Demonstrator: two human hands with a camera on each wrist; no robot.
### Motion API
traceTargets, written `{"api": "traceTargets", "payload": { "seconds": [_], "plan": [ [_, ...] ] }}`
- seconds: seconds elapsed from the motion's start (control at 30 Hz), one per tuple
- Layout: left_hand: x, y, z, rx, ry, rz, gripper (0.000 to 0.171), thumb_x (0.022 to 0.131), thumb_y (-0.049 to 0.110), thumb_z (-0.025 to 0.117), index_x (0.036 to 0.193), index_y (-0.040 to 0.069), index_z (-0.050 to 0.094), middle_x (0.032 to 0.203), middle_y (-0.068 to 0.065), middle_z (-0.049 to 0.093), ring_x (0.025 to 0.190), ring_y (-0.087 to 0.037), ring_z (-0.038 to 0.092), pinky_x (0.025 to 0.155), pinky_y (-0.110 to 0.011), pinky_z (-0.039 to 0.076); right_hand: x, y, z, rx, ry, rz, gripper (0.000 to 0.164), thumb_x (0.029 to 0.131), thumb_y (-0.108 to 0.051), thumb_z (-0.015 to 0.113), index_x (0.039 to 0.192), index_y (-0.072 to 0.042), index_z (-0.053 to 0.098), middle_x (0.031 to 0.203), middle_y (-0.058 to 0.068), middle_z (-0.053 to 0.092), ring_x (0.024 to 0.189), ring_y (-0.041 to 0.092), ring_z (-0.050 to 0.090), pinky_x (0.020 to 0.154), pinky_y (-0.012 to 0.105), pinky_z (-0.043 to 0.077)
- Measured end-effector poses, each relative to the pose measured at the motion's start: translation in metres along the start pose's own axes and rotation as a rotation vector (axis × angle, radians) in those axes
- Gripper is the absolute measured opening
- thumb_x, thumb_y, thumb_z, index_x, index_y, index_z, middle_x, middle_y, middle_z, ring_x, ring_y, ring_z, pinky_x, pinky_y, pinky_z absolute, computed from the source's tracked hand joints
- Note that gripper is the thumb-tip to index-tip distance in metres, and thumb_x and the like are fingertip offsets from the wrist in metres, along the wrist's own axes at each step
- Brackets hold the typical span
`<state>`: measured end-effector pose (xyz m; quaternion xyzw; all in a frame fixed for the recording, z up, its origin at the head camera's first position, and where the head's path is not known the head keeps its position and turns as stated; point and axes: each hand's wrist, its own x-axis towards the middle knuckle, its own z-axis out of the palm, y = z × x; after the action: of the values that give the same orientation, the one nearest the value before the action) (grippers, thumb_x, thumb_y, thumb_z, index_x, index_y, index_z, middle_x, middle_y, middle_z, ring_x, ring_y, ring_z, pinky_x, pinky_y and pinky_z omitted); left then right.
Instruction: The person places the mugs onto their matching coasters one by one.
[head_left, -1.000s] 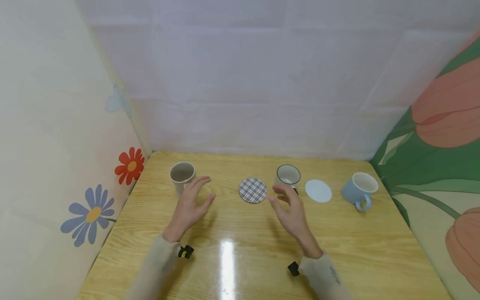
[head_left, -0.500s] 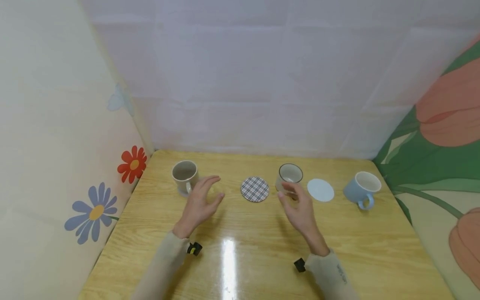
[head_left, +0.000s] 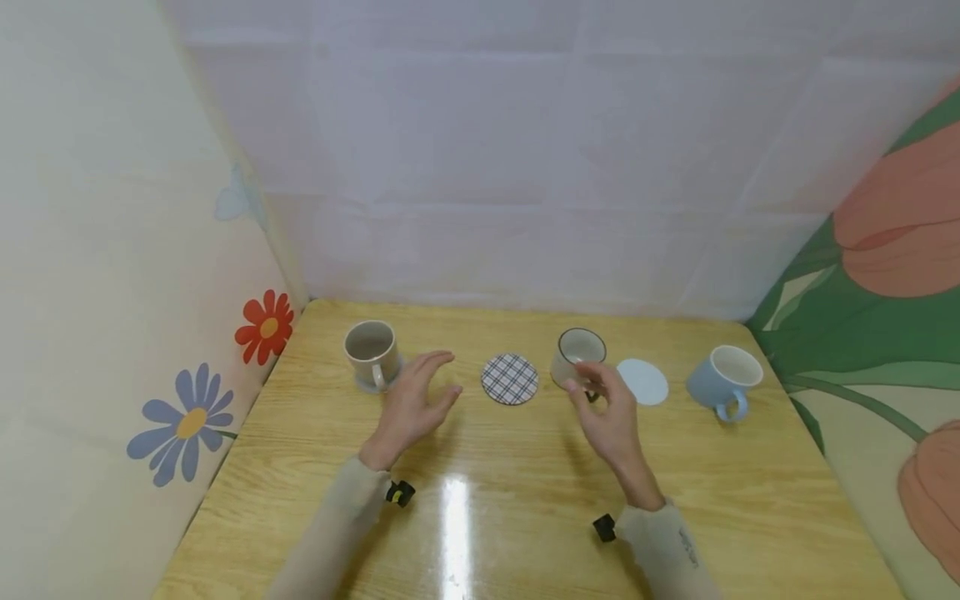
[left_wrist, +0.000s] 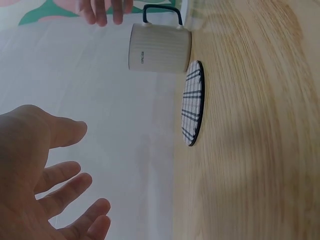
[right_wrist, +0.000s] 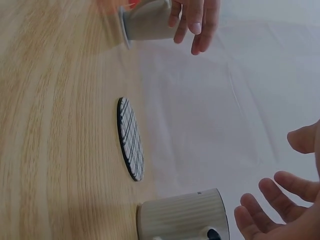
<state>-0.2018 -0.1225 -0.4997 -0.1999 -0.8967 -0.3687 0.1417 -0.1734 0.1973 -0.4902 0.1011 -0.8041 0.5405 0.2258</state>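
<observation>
My left hand [head_left: 411,407] hovers with loosely bent fingers just right of a beige mug [head_left: 367,348], holding nothing. That mug stands on a pale round coaster [head_left: 365,386]. A plaid round coaster [head_left: 510,379] lies between my hands, with nothing on it. Behind my right hand [head_left: 611,421] a cream ribbed mug [head_left: 566,368] with a dark rim and dark handle stands directly on the table. The fingers of that hand are relaxed and spread near the handle, and the right wrist view shows a gap between them and the mug [right_wrist: 182,217].
Right of the cream mug lies a pale blue round coaster [head_left: 645,382]. A light blue mug [head_left: 707,383] stands at the table's right side, its handle toward me. White cloth [head_left: 480,208] hangs behind the wooden table [head_left: 517,517], and flowered sheets flank it.
Both hands have drifted right. My left hand has come away from in front of the beige mug, whose handle now shows. The mugs and coasters keep their places on the table.
</observation>
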Motion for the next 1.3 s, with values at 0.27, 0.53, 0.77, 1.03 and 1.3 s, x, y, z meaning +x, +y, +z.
{"api": "traceTargets", "payload": {
  "seconds": [0.27,0.53,0.77,1.03,1.3],
  "plan": [
    [0.003,0.000,0.006,0.000,0.001,-0.006,0.056,0.097,0.025,0.080,0.146,0.006,0.061,0.151,-0.013,0.062,0.140,-0.035,0.058,0.119,-0.056,0.048,0.003,0.009,-0.005,-0.023,0.013,-0.003,0.032,0.099,-0.003,0.074,0.128,0.010,0.067,0.125,0.025,0.069,0.116,0.038,0.065,0.098,0.014,0.054],
    [0.005,-0.002,0.012,0.007,-0.010,0.001,0.054,0.098,0.026,0.079,0.146,0.007,0.061,0.151,-0.012,0.063,0.139,-0.035,0.059,0.118,-0.055,0.048,0.006,0.021,-0.009,-0.086,0.074,0.018,0.034,0.096,0.000,0.076,0.126,0.012,0.066,0.125,0.026,0.069,0.117,0.038,0.065,0.097,0.020,0.056],
    [0.008,-0.002,0.014,-0.013,-0.021,0.010,0.054,0.098,0.024,0.079,0.145,0.004,0.062,0.150,-0.014,0.063,0.137,-0.036,0.060,0.118,-0.056,0.047,0.008,0.029,-0.012,-0.104,0.098,0.032,0.034,0.096,0.000,0.076,0.126,0.013,0.066,0.123,0.026,0.069,0.116,0.039,0.066,0.095,0.018,0.054],
    [0.011,-0.005,0.021,-0.025,-0.047,-0.008,0.055,0.098,0.025,0.078,0.146,0.004,0.060,0.151,-0.014,0.061,0.139,-0.036,0.058,0.118,-0.055,0.048,0.008,0.034,-0.013,-0.127,0.081,0.094,0.036,0.098,-0.004,0.075,0.129,0.012,0.065,0.126,0.027,0.067,0.119,0.038,0.064,0.097,0.019,0.052],
    [0.015,-0.008,0.030,-0.034,-0.063,-0.014,0.054,0.099,0.025,0.077,0.146,0.003,0.060,0.152,-0.015,0.061,0.140,-0.037,0.057,0.120,-0.056,0.047,0.008,0.041,-0.016,-0.138,0.084,0.156,0.036,0.100,-0.009,0.075,0.129,0.009,0.066,0.127,0.024,0.067,0.118,0.036,0.065,0.099,0.043,0.057]
  ]
}}
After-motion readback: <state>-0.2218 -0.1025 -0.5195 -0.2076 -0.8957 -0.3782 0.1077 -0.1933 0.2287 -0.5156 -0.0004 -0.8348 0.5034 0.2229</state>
